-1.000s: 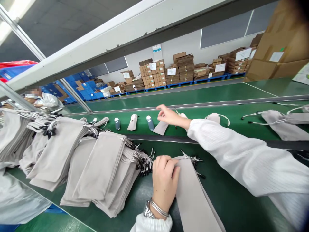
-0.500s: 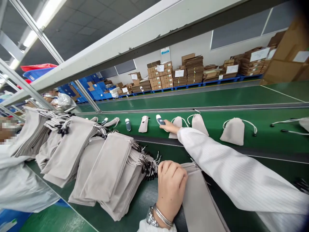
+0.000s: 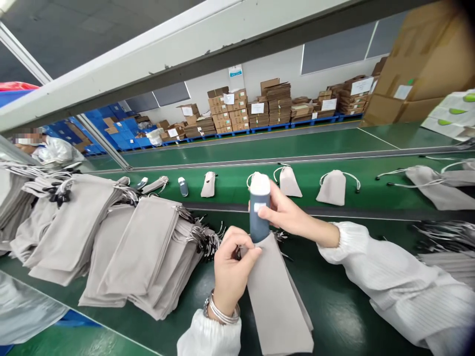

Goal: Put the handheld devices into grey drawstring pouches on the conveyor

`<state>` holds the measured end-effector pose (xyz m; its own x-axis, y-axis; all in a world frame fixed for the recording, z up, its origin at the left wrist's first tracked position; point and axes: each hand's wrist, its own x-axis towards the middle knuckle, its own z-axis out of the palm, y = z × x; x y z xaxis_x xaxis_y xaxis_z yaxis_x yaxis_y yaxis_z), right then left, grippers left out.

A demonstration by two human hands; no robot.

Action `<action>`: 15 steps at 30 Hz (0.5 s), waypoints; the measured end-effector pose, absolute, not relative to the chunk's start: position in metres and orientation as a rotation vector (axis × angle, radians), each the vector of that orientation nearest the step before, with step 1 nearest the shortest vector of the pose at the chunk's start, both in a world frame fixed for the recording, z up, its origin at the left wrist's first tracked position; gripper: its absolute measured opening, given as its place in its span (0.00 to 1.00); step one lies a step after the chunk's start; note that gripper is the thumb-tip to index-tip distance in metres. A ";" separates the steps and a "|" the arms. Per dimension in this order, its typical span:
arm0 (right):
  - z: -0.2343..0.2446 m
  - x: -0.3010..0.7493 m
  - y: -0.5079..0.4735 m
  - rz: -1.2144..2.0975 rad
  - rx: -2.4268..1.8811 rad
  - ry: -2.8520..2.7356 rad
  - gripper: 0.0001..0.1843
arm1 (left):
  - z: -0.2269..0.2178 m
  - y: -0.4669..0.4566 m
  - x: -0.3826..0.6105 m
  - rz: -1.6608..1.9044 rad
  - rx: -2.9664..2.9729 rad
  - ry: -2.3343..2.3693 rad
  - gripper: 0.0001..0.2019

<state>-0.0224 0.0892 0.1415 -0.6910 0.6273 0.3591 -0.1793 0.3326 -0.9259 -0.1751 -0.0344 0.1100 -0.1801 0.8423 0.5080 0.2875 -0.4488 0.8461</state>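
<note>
Two hands work over the green table [image 3: 345,306]: the right hand [image 3: 285,215] has a clenched grip on a white-capped dark blue bottle [image 3: 259,207] just above a grey pouch [image 3: 276,296], its mouth pinched by the left hand [image 3: 233,269].

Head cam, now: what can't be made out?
- Mouth of the grey fabric pouch: covered by the left hand.
- Lower end of the dark blue oblong item: hidden at the pouch; can't tell if inside.
- Small white label on it, by the right hand: too small to read.
- White sheets on far brown cartons: too small to read.
</note>
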 end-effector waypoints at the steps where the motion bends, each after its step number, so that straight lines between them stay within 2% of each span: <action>1: 0.144 -0.020 0.086 1.434 -0.374 -1.957 0.26 | 0.113 -0.034 -0.172 1.732 1.614 1.322 0.09; 3: 0.150 -0.014 0.083 1.506 -0.365 -2.118 0.23 | 0.119 -0.034 -0.169 1.866 1.529 1.372 0.08; 5: 0.157 -0.007 0.082 1.731 -0.363 -2.203 0.21 | 0.124 -0.034 -0.171 1.920 1.465 1.392 0.08; 8: 0.170 0.008 0.082 1.981 -0.353 -1.907 0.17 | 0.132 -0.036 -0.184 1.993 1.244 1.333 0.10; 11: 0.184 0.022 0.083 1.839 -0.404 -1.488 0.11 | 0.135 -0.036 -0.198 2.115 0.964 1.201 0.10; 15: 0.197 0.030 0.087 1.645 -0.441 -1.300 0.07 | 0.120 -0.032 -0.197 2.031 1.102 1.255 0.11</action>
<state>0.0297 0.0872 0.1974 -0.4757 0.8381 0.2668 -0.4533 0.0263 -0.8910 -0.1969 -0.0318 0.1197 -0.5428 0.7530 0.3720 -0.0039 -0.4451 0.8955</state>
